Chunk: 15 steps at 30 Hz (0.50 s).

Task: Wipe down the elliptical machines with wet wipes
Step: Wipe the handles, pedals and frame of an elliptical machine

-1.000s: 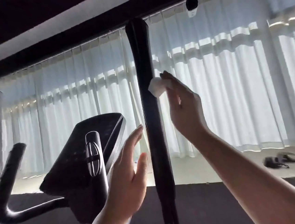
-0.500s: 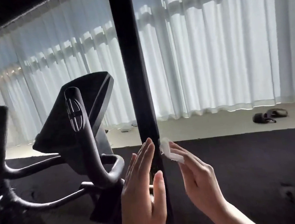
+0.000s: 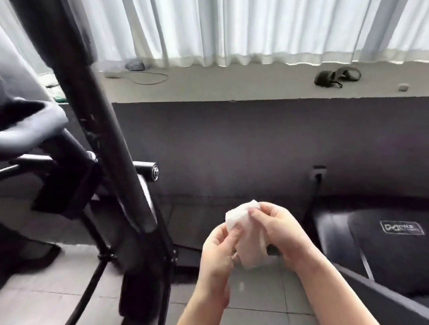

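Far left of frame: elliptical console and curved handlebar (image 3: 20,124), blurred. Left of centre: upright black handle bar (image 3: 107,135), no hand on it now; half second ago both hands were at it, wipe against it. Lower centre: left hand (image 3: 219,250) grip pinching wet wipe (image 3: 245,227); right hand (image 3: 281,231) grip curled round same wipe. Looks like refolding to clean face before next pass. Lower right: neighbouring dark machine (image 3: 397,245).

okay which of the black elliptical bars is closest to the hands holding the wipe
The thick upright handlebar pole, whose lower end hangs just left of the left hand. The curved grip and horizontal bar sit farther off.
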Tool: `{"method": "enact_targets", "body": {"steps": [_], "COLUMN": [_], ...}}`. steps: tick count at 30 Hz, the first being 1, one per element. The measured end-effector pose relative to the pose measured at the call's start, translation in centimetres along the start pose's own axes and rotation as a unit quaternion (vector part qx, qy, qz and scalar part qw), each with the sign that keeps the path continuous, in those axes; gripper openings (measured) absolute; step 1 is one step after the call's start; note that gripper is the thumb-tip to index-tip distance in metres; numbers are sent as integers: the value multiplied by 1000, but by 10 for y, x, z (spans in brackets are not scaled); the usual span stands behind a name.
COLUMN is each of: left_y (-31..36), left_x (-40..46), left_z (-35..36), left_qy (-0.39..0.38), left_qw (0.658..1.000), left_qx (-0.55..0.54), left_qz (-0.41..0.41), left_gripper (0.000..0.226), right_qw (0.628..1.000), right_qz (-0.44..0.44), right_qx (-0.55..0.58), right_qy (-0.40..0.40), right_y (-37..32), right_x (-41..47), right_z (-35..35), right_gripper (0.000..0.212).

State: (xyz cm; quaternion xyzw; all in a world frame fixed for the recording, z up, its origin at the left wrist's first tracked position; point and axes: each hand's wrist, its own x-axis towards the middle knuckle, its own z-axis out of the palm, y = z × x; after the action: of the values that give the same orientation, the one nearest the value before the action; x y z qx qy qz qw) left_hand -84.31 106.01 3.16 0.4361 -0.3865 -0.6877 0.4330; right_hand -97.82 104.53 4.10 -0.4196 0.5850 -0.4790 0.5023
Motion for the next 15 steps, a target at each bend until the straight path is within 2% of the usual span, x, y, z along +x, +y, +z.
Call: {"method": "enact_targets", "body": {"steps": [5,11,13,15], "left_y": [-8,27,39,45], "left_x": [52,128,143,157], "left_z": [6,8,10,8], "left_qy": [93,129,131,166], "left_qw": [993,988,987,980], "left_qx": [-66,-82,-76,-83], "left_qz": [-24,23,45,71], "left_gripper": [17,48,47,34], "right_qw": [994,991,987,982], "right_qz": [4,12,-2,-9], "right_qx": [-110,-80,-92,-102], "right_qy": [-16,-105,-129,-158], "right_y": [2,-36,-47,-55], "right_x": [67,150,173,195], "right_z": [-5,-13,-10,-1], "right_gripper": [24,13,16,27]}}
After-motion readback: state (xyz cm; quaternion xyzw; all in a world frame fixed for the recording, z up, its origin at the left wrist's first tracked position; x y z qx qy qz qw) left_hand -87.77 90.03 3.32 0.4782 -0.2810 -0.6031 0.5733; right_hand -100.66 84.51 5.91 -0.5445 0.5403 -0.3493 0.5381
